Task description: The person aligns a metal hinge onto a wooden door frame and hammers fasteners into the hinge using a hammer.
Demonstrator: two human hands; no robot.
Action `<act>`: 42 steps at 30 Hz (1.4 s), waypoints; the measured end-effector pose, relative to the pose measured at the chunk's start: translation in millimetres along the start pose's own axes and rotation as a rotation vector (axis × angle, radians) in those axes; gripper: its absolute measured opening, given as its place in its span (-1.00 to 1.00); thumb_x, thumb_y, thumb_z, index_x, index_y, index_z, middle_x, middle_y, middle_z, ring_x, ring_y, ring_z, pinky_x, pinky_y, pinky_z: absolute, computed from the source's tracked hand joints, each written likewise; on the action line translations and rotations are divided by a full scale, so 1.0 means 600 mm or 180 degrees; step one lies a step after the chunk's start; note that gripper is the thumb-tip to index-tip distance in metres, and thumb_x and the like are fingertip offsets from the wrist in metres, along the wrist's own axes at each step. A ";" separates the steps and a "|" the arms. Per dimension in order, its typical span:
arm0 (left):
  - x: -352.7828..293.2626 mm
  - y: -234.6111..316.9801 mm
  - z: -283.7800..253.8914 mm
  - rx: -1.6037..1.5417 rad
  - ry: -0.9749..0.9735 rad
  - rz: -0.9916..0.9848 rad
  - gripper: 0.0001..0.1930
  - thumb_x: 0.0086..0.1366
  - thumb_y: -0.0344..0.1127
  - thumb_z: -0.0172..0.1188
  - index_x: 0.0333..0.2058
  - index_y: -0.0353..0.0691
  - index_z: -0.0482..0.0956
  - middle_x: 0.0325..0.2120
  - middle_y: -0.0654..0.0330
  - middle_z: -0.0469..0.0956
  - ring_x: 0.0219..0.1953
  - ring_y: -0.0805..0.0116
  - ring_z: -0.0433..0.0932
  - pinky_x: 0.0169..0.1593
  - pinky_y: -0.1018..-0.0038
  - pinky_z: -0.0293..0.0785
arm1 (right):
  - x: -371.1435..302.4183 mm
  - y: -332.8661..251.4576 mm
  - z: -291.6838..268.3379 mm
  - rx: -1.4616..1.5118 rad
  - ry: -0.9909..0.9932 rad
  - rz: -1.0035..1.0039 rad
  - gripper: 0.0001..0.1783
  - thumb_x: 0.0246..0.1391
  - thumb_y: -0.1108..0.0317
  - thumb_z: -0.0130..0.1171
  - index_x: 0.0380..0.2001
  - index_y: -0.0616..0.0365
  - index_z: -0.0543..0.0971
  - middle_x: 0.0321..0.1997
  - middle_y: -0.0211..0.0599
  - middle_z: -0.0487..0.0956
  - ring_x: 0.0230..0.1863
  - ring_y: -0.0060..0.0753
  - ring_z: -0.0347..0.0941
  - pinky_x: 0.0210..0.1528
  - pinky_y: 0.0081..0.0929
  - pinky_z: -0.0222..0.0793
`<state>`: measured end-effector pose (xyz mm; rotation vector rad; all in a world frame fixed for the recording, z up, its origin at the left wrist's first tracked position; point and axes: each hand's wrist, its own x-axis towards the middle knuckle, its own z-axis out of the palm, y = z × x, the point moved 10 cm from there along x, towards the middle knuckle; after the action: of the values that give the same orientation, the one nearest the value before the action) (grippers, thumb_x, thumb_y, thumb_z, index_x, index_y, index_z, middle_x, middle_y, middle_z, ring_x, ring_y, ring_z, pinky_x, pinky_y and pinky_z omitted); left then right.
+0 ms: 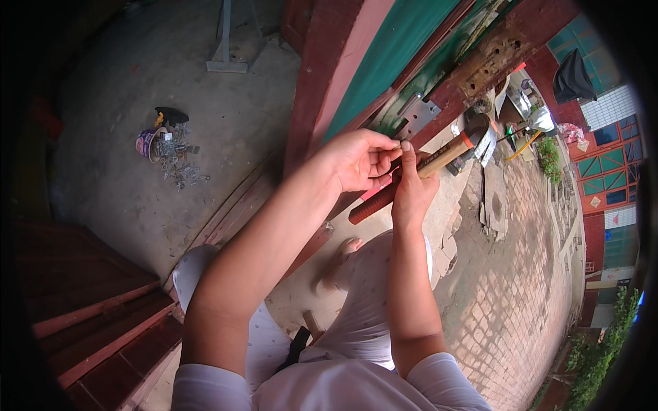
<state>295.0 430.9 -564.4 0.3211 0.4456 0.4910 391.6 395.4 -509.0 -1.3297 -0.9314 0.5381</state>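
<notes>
Right hand [415, 186] was wrapped round the hammer [447, 155]; left hand [359, 160] curled by its thumb, any hold unclear. Steadying the hammer seemed wise.

That hammer handle [447, 156] shows tan wood, an orange-red band and a dark grip. I see a green panel [370, 65] beside dark-red framing [321, 75], and pale trousers [363, 301] scattered with small grey dots.
</notes>
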 end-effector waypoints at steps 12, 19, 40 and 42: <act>-0.008 0.006 0.003 0.0106 0.0366 0.0150 -0.95 0.15 -0.38 0.16 -0.39 -0.16 0.56 -0.51 0.39 0.52 -0.53 0.66 0.37 -0.05 0.36 0.30 | 0.002 0.005 -0.002 -0.0059 0.0003 -0.0003 -0.65 0.12 0.16 0.25 -0.58 0.08 0.38 -0.62 -0.55 0.36 -0.59 -0.72 0.20 -0.56 -0.68 0.11; -0.001 0.004 -0.001 0.0045 0.0194 0.0126 -0.87 0.13 -0.39 0.22 -0.31 -0.19 0.55 -0.43 0.33 0.57 -0.38 0.52 0.51 -0.08 0.38 0.36 | 0.003 0.007 -0.003 -0.0038 0.0004 0.0035 -0.64 0.12 0.16 0.25 -0.59 0.09 0.38 -0.62 -0.56 0.36 -0.59 -0.72 0.20 -0.55 -0.68 0.12; 0.010 -0.006 -0.006 -0.0050 0.0242 0.0113 -0.94 0.10 -0.36 0.25 -0.45 -0.16 0.55 -0.49 0.32 0.58 -0.50 0.53 0.48 -0.21 0.48 0.38 | -0.048 -0.110 -0.129 -0.1214 -0.0427 -0.0627 -0.76 0.18 0.33 0.15 -0.38 0.22 0.33 -0.60 -0.42 0.32 -0.74 -0.66 0.21 -0.74 -0.68 0.15; 0.010 -0.006 -0.003 -0.0029 0.0255 0.0122 -0.94 0.10 -0.36 0.25 -0.46 -0.16 0.56 -0.50 0.32 0.58 -0.51 0.54 0.48 -0.23 0.49 0.38 | -0.048 -0.110 -0.131 -0.1796 -0.0324 -0.0884 -0.69 0.08 0.32 0.26 -0.58 0.24 0.39 -0.66 -0.42 0.28 -0.62 -0.51 0.23 -0.48 -0.54 0.25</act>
<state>300.1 431.3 -569.4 0.3024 0.5156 0.5444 428.8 314.4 -450.8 -1.6430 -1.3934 0.1255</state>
